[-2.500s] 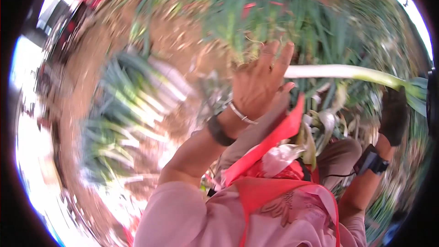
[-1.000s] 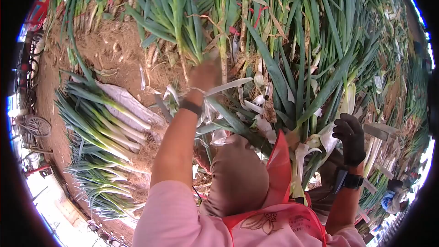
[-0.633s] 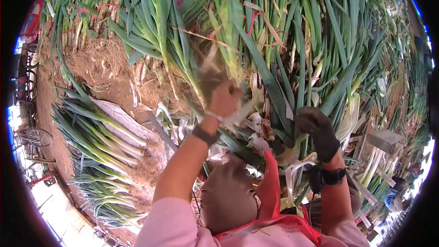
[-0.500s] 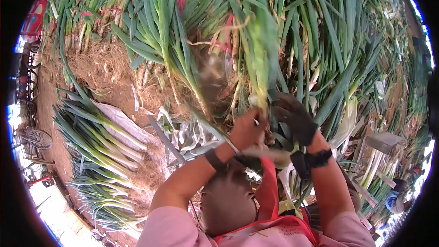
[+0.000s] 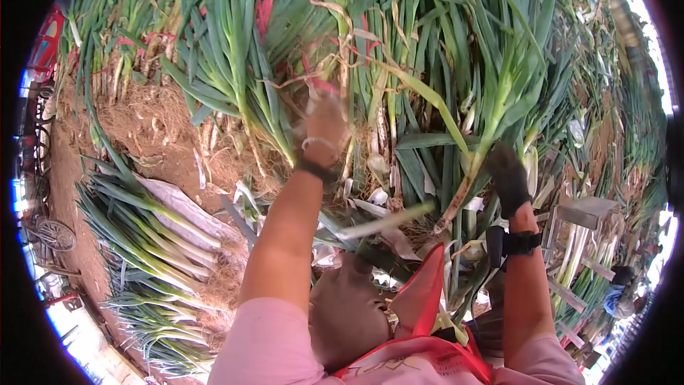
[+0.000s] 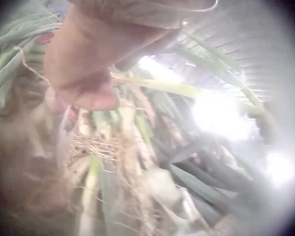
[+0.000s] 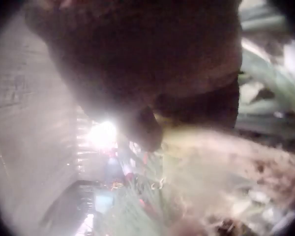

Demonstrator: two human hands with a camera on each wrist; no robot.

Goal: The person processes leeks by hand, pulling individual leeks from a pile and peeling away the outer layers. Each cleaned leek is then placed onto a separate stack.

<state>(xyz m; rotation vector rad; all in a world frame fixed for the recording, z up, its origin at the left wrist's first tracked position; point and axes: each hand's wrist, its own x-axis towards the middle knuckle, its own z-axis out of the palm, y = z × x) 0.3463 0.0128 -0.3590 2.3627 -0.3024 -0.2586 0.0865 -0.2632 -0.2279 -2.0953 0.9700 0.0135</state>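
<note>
A: Our right hand [image 5: 507,175], gloved, grips the onion [image 5: 463,189] by its stalk, roots just beneath the fist.

B: Our left hand [image 5: 324,125] is blurred in the pile [image 5: 399,43] ahead, so we can't tell its grip. We judge a one-handed pull could snap the stalk.

You wear pink sleeves [image 5: 263,346], a red apron [image 5: 422,298] and brown trousers [image 5: 349,314]. A black band [image 5: 313,170] and a silver bangle [image 5: 318,142] circle your left wrist. A black glove [image 5: 509,175] covers your right hand [image 5: 508,171], with a black strap [image 5: 524,242] behind it.
</note>
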